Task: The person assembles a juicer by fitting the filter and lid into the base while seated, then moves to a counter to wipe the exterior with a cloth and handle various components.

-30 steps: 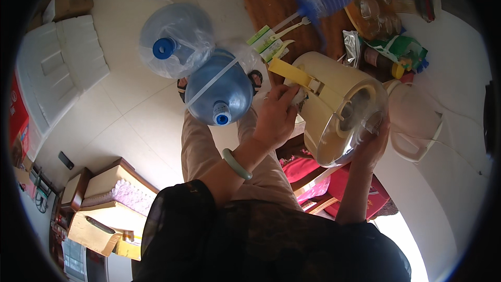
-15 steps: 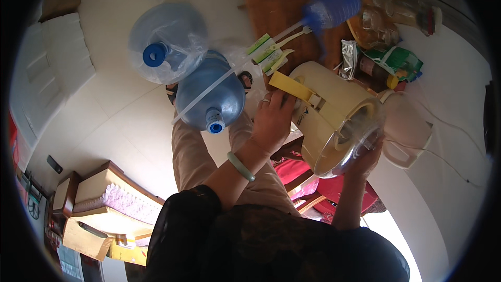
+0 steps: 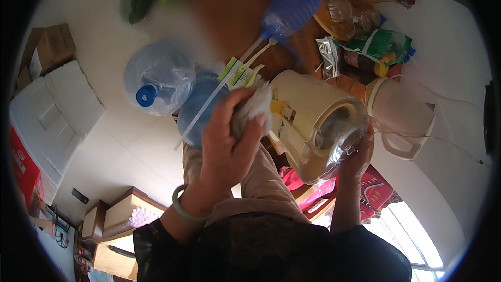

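A crumpled greyish-white cloth [image 3: 253, 110] is gripped in my left hand [image 3: 223, 143], raised in front of the cream appliance [image 3: 309, 105]. That appliance lies tilted, its rounded clear plastic cover [image 3: 326, 164] toward me, and looks like a juicer. My right hand [image 3: 360, 156] supports it at the cover's right side, with the fingers partly hidden behind the plastic. A yellow latch [image 3: 282, 109] on the appliance's side shows partly beside the cloth. Behind my left hand stands a blue water bottle [image 3: 195, 115], largely covered by the hand.
A blue hand pump [image 3: 292, 10] with a long tube lies across the wooden table [image 3: 282, 65]. A bagged water bottle [image 3: 167, 75] stands at left. Right of the appliance are a pale kettle [image 3: 399, 115] with a cord and a green package [image 3: 383, 44].
My left hand has left the appliance's latch area and come up toward me, with the cloth now visible in it. My right hand stays at the clear cover. The view has shifted.
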